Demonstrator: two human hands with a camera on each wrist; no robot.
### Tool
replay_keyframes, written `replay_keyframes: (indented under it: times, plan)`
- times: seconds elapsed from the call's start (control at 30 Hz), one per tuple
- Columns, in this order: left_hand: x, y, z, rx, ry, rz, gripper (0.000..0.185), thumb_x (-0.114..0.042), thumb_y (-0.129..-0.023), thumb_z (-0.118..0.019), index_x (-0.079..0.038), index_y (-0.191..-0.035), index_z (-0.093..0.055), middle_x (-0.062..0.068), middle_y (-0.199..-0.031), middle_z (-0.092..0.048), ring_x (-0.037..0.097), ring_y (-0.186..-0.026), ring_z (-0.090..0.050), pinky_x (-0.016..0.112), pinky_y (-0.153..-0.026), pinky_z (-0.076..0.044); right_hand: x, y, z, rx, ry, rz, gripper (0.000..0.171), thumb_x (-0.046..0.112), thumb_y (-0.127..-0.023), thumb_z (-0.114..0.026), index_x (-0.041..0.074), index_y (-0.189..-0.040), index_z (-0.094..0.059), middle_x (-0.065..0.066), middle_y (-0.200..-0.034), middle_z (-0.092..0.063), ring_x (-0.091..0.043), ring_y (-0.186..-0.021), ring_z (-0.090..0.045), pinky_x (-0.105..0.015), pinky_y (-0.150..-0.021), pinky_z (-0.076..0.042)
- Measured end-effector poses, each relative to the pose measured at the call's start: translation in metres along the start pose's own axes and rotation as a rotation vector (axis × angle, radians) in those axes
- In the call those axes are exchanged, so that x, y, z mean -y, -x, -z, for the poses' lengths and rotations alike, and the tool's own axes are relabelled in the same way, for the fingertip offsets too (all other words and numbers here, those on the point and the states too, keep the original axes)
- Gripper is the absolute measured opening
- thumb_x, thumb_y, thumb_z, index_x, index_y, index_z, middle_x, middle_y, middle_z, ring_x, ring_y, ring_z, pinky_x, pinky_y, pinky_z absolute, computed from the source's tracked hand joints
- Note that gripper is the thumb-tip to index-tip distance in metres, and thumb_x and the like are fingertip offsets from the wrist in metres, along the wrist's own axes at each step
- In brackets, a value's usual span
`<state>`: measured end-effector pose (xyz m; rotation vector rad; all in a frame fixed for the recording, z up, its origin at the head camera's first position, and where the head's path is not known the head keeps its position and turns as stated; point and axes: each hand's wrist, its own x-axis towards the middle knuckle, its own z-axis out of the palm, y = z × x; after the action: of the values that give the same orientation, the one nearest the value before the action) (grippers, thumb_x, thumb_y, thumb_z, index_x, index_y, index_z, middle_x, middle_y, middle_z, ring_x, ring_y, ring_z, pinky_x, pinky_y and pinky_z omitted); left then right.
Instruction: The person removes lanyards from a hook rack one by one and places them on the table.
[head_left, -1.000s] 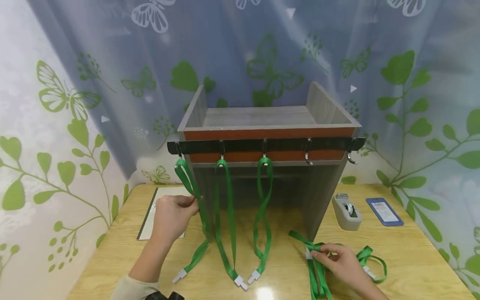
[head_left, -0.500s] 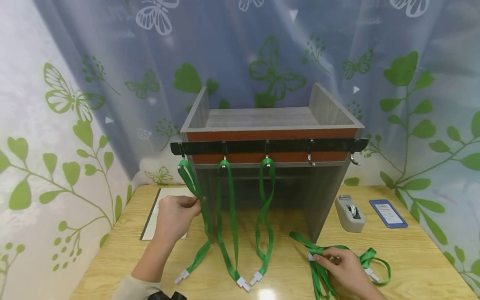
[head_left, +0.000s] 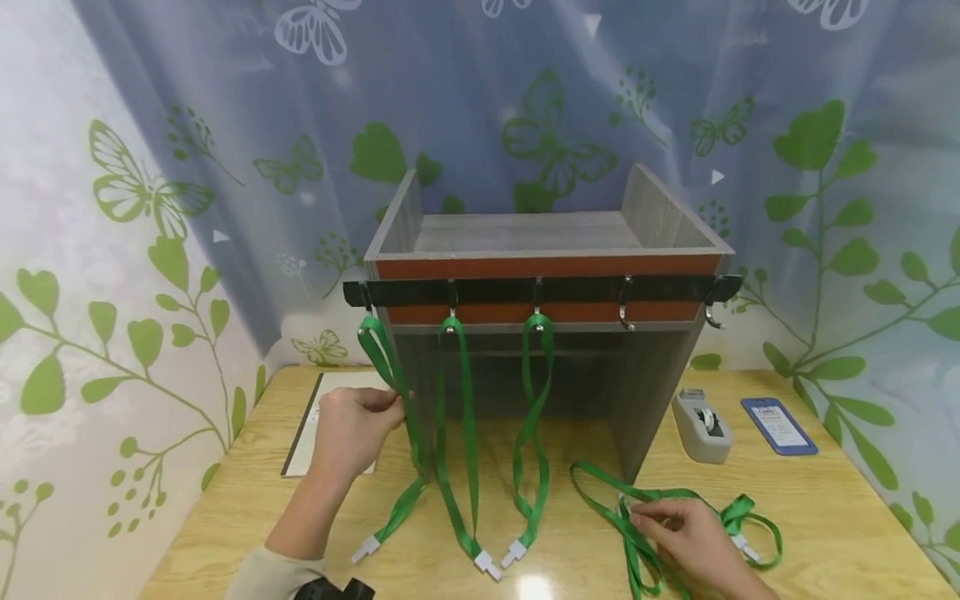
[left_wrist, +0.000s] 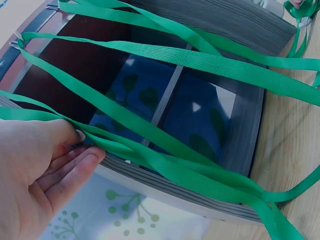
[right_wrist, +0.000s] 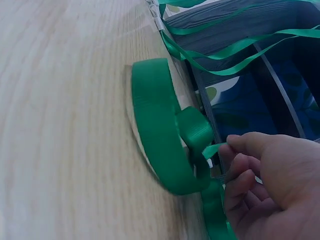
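Note:
In the head view, my left hand [head_left: 351, 429] pinches the strap of a green lanyard [head_left: 381, 352] hanging from the leftmost hook; its white clip [head_left: 366, 547] lies on the table. The left wrist view shows this strap [left_wrist: 112, 142] passing between thumb and fingers. A second lanyard [head_left: 469, 417] and a third lanyard [head_left: 543, 379] hang from the neighbouring hooks. At the right, my right hand [head_left: 693, 537] pinches a green lanyard [head_left: 592, 498] among loose straps on the table. Beside that hand lies another bundled lanyard [head_left: 738, 512] with a white clip.
A grey wooden shelf [head_left: 648, 392] carries a black hook rail [head_left: 577, 289]; its two right hooks hold nothing. On the table [head_left: 225, 517] are a notepad [head_left: 303, 442] at left, a tape dispenser [head_left: 703, 429] and a blue card holder [head_left: 780, 427] at right.
The strap at my right hand has spread into a wider loop toward the left as the fingers shift slightly. My left hand keeps its pinch. The head view has moved a little.

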<state>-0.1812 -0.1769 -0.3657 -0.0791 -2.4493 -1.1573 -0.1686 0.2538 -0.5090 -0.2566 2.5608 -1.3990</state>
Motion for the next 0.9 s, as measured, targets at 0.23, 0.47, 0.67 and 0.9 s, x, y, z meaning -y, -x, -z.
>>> replay_keyframes:
  times: [0.23,0.47,0.67,0.9]
  plan:
    - [0.000,0.000,-0.002,0.000,0.001,-0.008,0.014,-0.013,-0.087,-0.076,0.001,-0.089,-0.079,0.013,-0.076,-0.076,0.020,-0.068,-0.076,0.022,-0.058,-0.058,0.007,0.002,0.007,-0.110,-0.016,-0.110,0.031,0.031,-0.093,-0.071,0.006,-0.111,-0.077,-0.007,-0.087,-0.076,-0.002,-0.066,-0.062,-0.022,-0.057,-0.051]
    - [0.000,-0.001,-0.003,0.010,0.002,0.012,0.015,-0.013,-0.087,-0.077,0.001,-0.089,-0.079,0.015,-0.080,-0.076,0.023,-0.071,-0.076,0.029,-0.062,-0.061,0.018,0.001,0.014,-0.180,-0.181,-0.156,0.045,0.037,-0.091,-0.073,0.002,-0.120,-0.072,-0.002,-0.064,-0.058,-0.008,-0.053,-0.048,-0.026,-0.055,-0.047]
    - [0.000,-0.002,0.001,0.019,0.005,0.026,0.016,-0.013,-0.087,-0.077,0.003,-0.089,-0.079,0.016,-0.080,-0.076,0.024,-0.071,-0.076,0.031,-0.063,-0.061,0.035,-0.003,0.016,-0.212,-0.204,-0.153,0.050,0.042,-0.089,-0.074,0.005,-0.123,-0.071,-0.003,-0.064,-0.060,-0.009,-0.054,-0.049,-0.029,-0.056,-0.048]
    - [0.000,-0.001,0.001,0.030,0.035,0.034,0.017,-0.012,-0.087,-0.076,0.004,-0.091,-0.078,0.016,-0.079,-0.076,0.022,-0.069,-0.076,0.025,-0.061,-0.060,0.053,-0.007,0.012,-0.213,-0.204,-0.080,0.048,0.040,-0.089,-0.075,0.008,-0.124,-0.071,-0.006,-0.074,-0.068,-0.011,-0.055,-0.052,-0.027,-0.047,-0.042]
